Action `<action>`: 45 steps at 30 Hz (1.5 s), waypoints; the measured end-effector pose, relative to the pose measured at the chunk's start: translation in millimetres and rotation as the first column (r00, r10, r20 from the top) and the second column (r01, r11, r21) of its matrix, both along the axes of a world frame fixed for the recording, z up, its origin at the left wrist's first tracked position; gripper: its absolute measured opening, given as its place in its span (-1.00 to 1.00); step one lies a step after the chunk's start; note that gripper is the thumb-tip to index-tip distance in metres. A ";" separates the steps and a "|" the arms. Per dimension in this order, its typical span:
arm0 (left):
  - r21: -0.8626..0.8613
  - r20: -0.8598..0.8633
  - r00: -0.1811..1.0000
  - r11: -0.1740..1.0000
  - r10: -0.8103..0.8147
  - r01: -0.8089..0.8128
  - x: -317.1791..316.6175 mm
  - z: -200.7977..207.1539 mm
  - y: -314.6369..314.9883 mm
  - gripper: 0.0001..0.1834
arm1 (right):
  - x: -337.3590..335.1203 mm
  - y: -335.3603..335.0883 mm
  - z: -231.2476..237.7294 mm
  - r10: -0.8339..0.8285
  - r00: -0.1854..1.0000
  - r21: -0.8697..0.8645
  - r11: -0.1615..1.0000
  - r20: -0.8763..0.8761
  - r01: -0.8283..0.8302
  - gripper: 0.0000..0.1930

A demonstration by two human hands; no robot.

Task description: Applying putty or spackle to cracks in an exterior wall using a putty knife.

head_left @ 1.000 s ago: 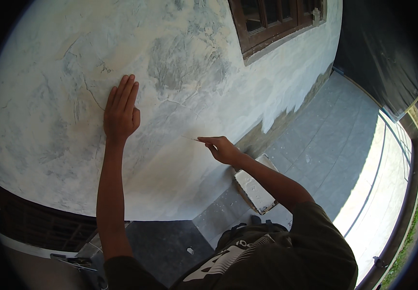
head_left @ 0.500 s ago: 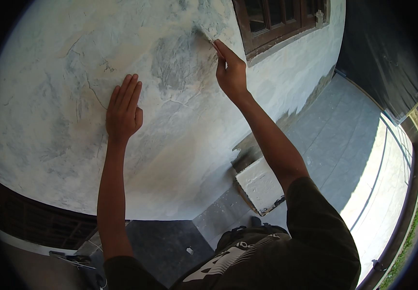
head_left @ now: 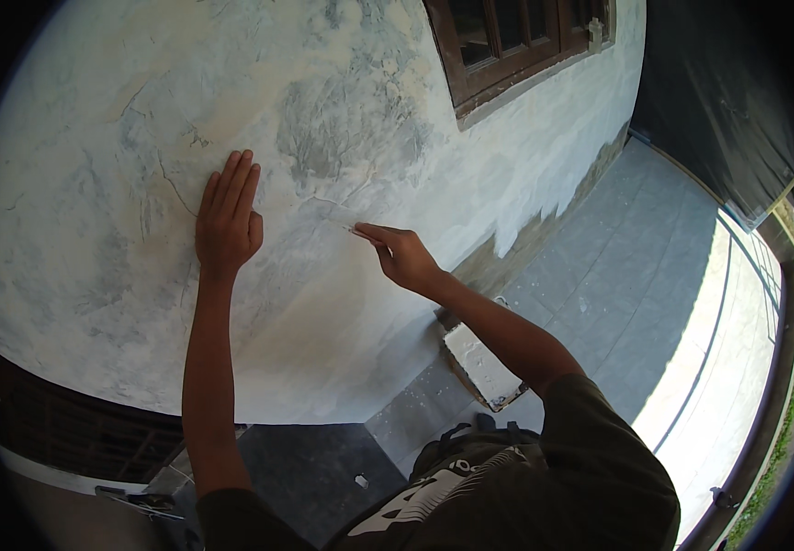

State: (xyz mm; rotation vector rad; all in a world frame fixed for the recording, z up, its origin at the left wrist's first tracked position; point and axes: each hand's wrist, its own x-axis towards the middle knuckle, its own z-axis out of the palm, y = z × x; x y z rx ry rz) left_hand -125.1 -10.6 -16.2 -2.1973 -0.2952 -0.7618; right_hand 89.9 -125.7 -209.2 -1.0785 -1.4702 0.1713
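In front of me is a wall [head_left: 296, 303] with patchy white and grey coating and several cracks. My left hand [head_left: 228, 216] lies flat against it, fingers stretched upward, beside a dark crack [head_left: 174, 184]. Lower and to the right, my right hand [head_left: 406, 257] pinches a thin, flat scraper [head_left: 352, 229], most of it hidden by the fingers. Its pale edge points left at the wall, just below a curved crack [head_left: 321, 199]; whether it touches the surface I cannot tell.
A brown wooden window frame [head_left: 507, 69] sits at the upper right. Below my right forearm, a white-topped block [head_left: 481, 367] stands on grey floor tiles [head_left: 590, 266]. Dark sheeting [head_left: 727, 110] hangs at the far right. A dark opening [head_left: 66, 413] is at lower left.
My right hand has come down and left with the scraper, from near the window to the middle of the wall. My left hand keeps its place on the wall; the view has shifted slightly.
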 end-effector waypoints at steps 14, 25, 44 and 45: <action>0.005 0.000 1.000 1.000 0.010 -0.010 3.3 1.2 0.0 -0.37 | -43.7 34.9 9.6 -0.263 0.943 0.238 0.948 0.204 0.213 -0.31; -0.004 0.017 0.999 0.999 -0.043 0.043 9.8 2.8 0.8 -0.39 | 18.0 -23.3 -33.3 -0.046 0.992 -0.084 0.996 -0.117 0.036 -0.68; 0.011 0.017 1.000 1.000 -0.011 0.011 9.0 3.2 -1.4 -0.39 | -17.9 43.5 56.1 -0.415 0.903 0.356 0.865 0.110 0.354 -0.36; 0.001 0.017 1.000 1.000 -0.012 0.012 7.4 2.2 -0.3 -0.39 | -30.8 35.3 39.5 -0.357 0.922 0.305 0.904 0.149 0.301 -0.37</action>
